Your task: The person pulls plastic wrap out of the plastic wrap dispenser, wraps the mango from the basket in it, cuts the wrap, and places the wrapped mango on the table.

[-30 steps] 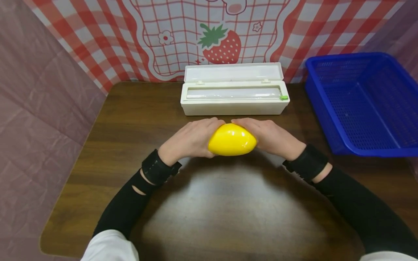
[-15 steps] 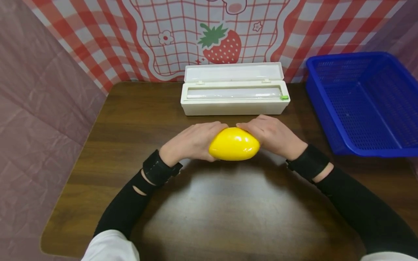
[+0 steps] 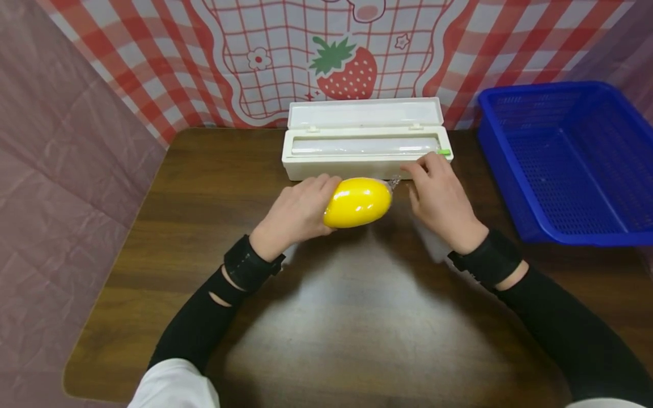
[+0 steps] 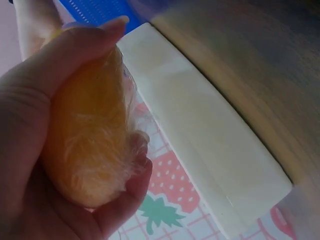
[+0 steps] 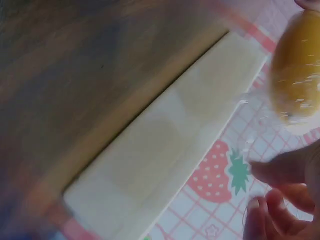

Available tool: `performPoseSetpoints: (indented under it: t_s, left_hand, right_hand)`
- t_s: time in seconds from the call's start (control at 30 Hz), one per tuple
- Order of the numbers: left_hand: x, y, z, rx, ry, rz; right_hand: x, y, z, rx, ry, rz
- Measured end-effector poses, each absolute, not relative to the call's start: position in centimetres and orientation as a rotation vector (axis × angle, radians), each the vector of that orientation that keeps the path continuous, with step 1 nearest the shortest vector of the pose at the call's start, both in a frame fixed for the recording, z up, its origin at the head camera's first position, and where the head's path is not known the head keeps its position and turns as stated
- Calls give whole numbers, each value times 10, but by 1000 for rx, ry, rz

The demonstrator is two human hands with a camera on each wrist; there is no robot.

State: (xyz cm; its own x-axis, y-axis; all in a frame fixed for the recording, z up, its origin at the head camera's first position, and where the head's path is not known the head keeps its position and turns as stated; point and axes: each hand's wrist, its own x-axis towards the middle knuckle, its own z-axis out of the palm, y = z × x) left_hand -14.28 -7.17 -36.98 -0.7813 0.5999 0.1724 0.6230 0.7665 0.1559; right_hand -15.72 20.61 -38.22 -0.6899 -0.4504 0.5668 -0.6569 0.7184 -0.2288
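A glossy yellow fruit-shaped object (image 3: 359,202) wrapped in cling film is held up over the table, in front of the white box. My left hand (image 3: 298,212) grips it from its left side; in the left wrist view the thumb (image 4: 75,52) lies along the wrapped yellow object (image 4: 92,130) and the fingers curl beneath. A twisted wisp of film (image 3: 394,181) sticks out at its right end. Just right of that wisp is my right hand (image 3: 441,198), its fingers loosely bent, with a gap between thumb and fingers in the right wrist view.
Behind the hands stands a white cling film dispenser (image 3: 367,169), lid (image 3: 364,113) raised, with a film roll (image 3: 364,146) inside and a green slider (image 3: 444,152) at its right end. A blue basket (image 3: 535,221) stands to the right. A checked strawberry cloth (image 3: 347,73) hangs behind.
My right hand has come off the yellow object and moved right and up. The left hand has raised and tilted the object, and its twisted film end now shows.
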Motion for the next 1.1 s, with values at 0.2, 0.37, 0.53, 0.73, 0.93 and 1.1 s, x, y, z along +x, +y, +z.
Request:
performPoseSetpoints:
  t_s: [0.2,0.37,0.53,0.73,0.93,1.1]
  left_hand:
    - [-142,-70,-371,-969,-2823,-289]
    - [-140,-66,-372,-994,-2799,-302]
    - [-137,-61,-374,-1021,-2765,-304]
    - [-136,-57,-377,-1068,-2723,-436]
    - [-141,-56,-381,-1094,-2734,-539]
    - [-145,-55,-384,-1110,-2931,-516]
  right_hand:
    - [-148,199,-379,766,-2670,968]
    - [-144,193,-377,754,-2834,1215]
    - [-144,186,-379,789,-2899,1300]
    - [-145,182,-381,801,-2881,1459]
    - [-147,182,-385,749,-2865,1561]
    - [-145,180,-398,634,-2955,1578]
